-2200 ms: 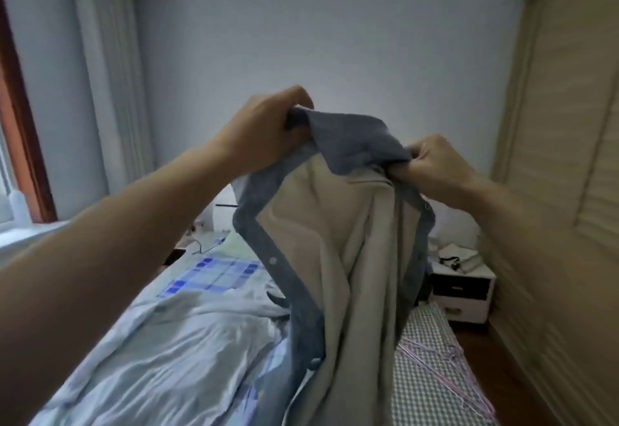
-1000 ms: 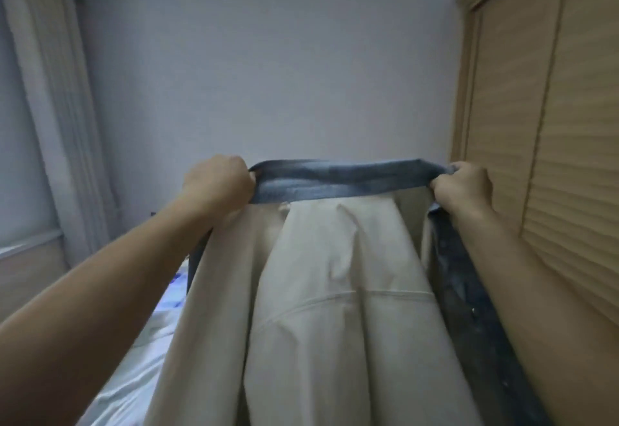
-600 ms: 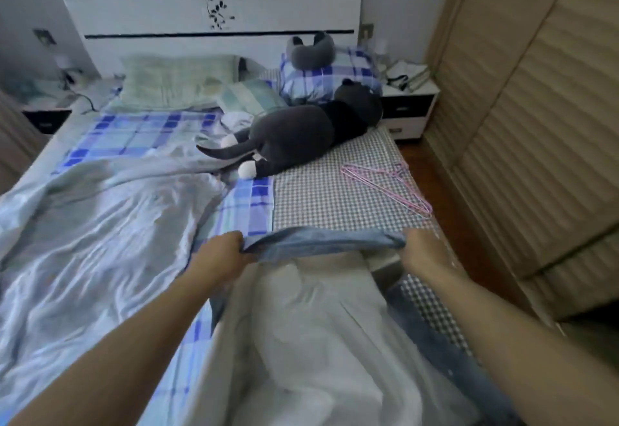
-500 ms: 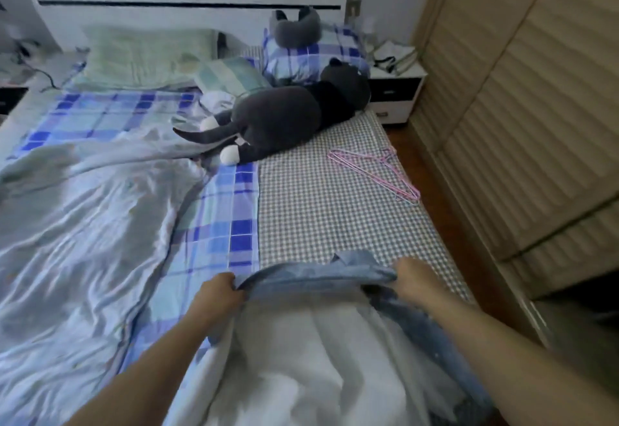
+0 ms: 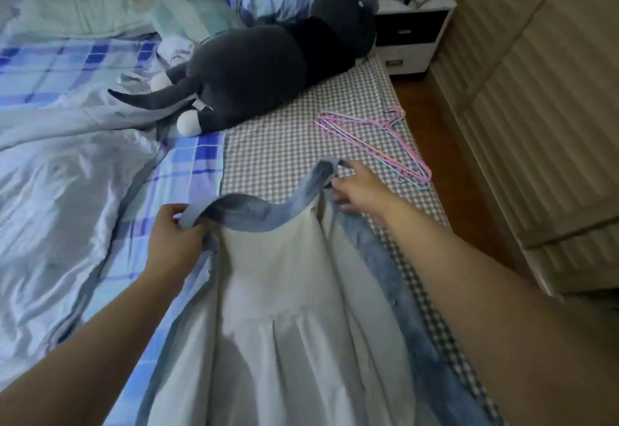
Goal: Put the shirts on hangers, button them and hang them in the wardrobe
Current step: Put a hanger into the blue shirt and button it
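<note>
A pale beige shirt (image 5: 284, 291) with a blue denim collar (image 5: 268, 214) and blue plackets lies spread open on the bed, inside up. My left hand (image 5: 174, 234) pinches the left end of the collar. At the collar's right end, my right hand (image 5: 358, 188) has its fingers extended, the fingertips touching the fabric. Several thin pink and blue wire hangers (image 5: 378, 144) lie stacked on the checked sheet just beyond my right hand. The wardrobe's beige slatted doors (image 5: 536, 97) stand along the right.
A large dark grey plush cat (image 5: 264, 64) lies across the bed behind the hangers. A crumpled pale blue quilt (image 5: 57, 198) covers the bed's left side. Pillows lie at the head, and a white nightstand (image 5: 408, 34) stands at the back right. A narrow wooden floor strip (image 5: 445, 144) separates bed and wardrobe.
I lowered the shirt from the air and laid it flat on the bed. My right hand loosened from a fist on the collar and moved forward along its end.
</note>
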Motion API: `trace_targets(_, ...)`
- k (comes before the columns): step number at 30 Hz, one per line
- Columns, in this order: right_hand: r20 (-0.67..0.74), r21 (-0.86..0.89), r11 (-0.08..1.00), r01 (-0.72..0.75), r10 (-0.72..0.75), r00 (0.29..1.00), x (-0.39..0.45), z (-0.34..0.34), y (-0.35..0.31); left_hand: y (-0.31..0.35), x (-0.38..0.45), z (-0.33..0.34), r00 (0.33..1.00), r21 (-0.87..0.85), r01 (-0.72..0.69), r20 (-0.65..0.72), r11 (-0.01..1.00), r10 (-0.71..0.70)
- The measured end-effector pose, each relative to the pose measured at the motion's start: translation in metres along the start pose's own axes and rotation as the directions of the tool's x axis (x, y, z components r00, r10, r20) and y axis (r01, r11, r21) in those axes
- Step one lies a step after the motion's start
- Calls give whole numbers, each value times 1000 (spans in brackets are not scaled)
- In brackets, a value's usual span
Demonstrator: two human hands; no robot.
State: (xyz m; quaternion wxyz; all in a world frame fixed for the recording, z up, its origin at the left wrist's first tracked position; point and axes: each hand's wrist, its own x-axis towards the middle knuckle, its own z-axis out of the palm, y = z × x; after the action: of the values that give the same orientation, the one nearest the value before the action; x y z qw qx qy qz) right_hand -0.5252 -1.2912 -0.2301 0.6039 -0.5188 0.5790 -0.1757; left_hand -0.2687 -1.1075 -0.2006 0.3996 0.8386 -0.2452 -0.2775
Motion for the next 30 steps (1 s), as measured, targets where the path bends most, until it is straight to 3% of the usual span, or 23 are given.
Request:
trace_targets(6,-171,-413,902,-125,58,984,92,-44,114,-108,23,122,957,311,204,136,928,-256)
trace_targets(9,-339,-600,786,-150,-79,938,142,-93,135,-136,33,170,938,334,266,127,904,-323)
trace_targets(13,-385,-817,553,-164,-310,869,195,-151,142,-159,47,205,946,406,231,119,884,-301)
trace_targets(24,-420,-869,447,-213,-437,795,260,-188,156,-175,81,235,834,564,385,127,731,-537)
trace_targets(30,-472,-845,499,-192,-528,706,261,-172,157,-223,109,237,780,525,470,129,710,-612)
